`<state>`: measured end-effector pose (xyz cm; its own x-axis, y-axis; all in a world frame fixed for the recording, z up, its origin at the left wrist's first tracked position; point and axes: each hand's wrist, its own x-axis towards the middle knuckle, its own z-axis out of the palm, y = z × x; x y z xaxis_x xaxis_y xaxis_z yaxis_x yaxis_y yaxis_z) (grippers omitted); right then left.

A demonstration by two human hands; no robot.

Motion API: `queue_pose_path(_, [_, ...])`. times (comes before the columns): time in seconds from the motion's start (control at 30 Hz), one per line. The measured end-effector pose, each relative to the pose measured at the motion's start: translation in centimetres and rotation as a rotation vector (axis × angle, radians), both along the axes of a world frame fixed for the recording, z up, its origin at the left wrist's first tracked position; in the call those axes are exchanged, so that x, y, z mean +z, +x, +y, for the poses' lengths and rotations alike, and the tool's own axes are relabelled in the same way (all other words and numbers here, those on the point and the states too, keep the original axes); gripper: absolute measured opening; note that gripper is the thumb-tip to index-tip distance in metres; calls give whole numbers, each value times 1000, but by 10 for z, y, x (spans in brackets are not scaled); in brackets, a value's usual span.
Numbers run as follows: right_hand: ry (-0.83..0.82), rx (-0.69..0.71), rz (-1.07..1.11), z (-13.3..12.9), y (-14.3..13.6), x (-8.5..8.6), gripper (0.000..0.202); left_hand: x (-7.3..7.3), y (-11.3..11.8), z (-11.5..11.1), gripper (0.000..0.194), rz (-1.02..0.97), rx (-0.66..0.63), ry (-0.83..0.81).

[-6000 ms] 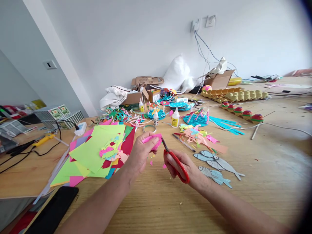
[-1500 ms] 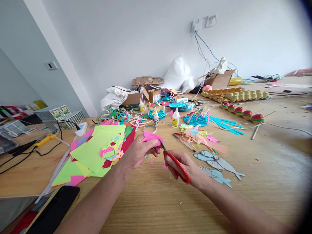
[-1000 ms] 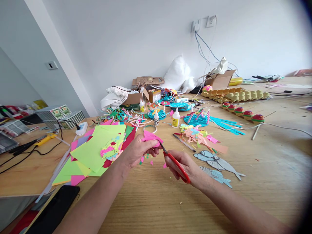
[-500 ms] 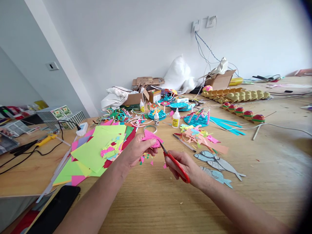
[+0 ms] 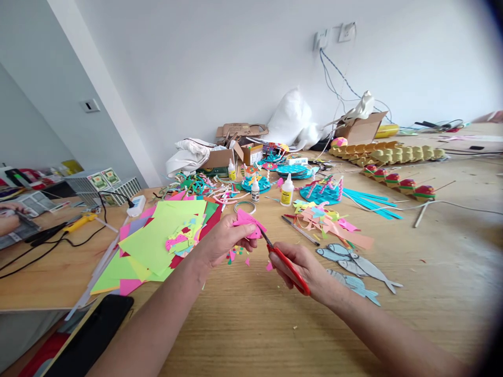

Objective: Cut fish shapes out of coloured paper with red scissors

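Note:
A small piece of pink paper is pinched between the thumb and fingers of my left hand. My right hand grips red-handled scissors, fingers around the handles. The blades reach up and left to the paper's right edge; whether they touch it or cut into it is hard to tell. Below my left hand lie small pink and coloured paper scraps. Left of it, yellow-green paper sheets are piled with small cut pieces on top.
Glue bottles stand behind my hands. Right of the scissors lie a pen, paper strips and paper fish. Egg cartons sit farther back. A black phone is at lower left. Another person's hand shows at the left edge.
The view has shifted slightly, so the scene sits a little farther right. My hands keep the same hold on paper and scissors. Another person's hand has appeared at the left edge.

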<state>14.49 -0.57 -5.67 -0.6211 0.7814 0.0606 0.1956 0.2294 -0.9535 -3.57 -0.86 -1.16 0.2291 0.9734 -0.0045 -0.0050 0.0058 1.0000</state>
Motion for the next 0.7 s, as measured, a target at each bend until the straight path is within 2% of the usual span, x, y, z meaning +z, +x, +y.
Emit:
queue_pose_path(0.37, [-60, -8, 60, -1, -2, 1, 40, 1, 8, -4, 22, -21, 44, 60])
queue_pose_path(0.7, [-54, 12, 128, 0, 0, 0, 48, -5, 16, -6, 20, -85, 3, 56])
